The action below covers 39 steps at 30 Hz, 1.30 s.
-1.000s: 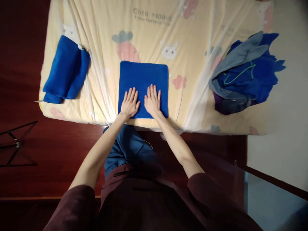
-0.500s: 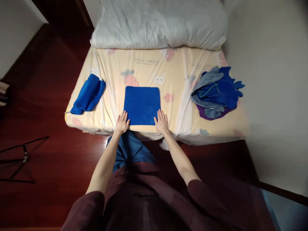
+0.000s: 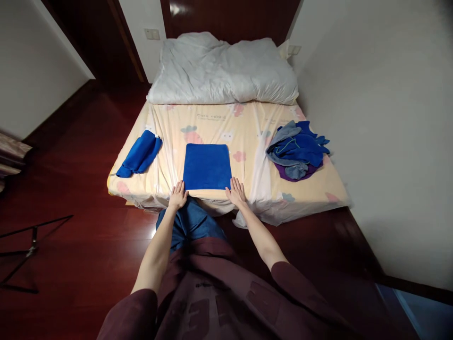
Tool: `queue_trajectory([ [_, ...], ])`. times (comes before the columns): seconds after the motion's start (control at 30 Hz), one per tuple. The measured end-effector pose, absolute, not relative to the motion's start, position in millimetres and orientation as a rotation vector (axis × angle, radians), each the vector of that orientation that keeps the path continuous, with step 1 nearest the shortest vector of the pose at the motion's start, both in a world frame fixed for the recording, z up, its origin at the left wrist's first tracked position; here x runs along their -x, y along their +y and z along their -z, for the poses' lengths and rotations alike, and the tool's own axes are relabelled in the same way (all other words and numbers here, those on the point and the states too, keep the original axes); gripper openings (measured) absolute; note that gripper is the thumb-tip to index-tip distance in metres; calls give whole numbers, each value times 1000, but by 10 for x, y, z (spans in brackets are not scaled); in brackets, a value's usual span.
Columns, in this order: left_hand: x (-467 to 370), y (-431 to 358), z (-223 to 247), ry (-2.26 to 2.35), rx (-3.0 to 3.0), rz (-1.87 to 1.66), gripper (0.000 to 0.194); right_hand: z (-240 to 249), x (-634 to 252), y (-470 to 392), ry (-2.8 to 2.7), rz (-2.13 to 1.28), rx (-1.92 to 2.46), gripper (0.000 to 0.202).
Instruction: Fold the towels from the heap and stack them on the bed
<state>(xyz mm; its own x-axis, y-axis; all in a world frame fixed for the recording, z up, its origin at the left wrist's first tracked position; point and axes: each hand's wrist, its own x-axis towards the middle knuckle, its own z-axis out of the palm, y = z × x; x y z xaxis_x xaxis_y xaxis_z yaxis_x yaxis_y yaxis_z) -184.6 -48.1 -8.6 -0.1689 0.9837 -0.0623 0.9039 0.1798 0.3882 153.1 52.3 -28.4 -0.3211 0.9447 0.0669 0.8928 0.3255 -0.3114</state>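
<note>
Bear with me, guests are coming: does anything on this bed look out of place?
On the right of the bed, the blue, grey and purple heap looks untidy, its layers jumbled, unlike the smooth blue square. No spill or damage shows.

No legible text (sheet print (image 3: 211, 116) blurred).

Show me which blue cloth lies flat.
The middle cloth, squarish, between the left hand and the right hand; the left cloth is loosely bundled, and the right-side pile is crumpled.
</note>
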Motion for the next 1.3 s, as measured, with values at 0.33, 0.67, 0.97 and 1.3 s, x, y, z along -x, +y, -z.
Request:
queue_trajectory([
  [0.33,1902,-373,-203,2189,-1811,-311,58,92,-1678,454,-2298,-265,1360,52],
  [0.67,1845,-136,-229,2051,-2052,-487,53,6,-1472,683,-2302,-390,1434,51],
  [0.97,2115,-4,40,2044,-1662,-978,31,172,-1560,817,-1911,-604,1418,52],
  [1.3,2082,11,178,2023,-1642,-1128,30,180,-1520,814,-1876,-558,1495,56],
])
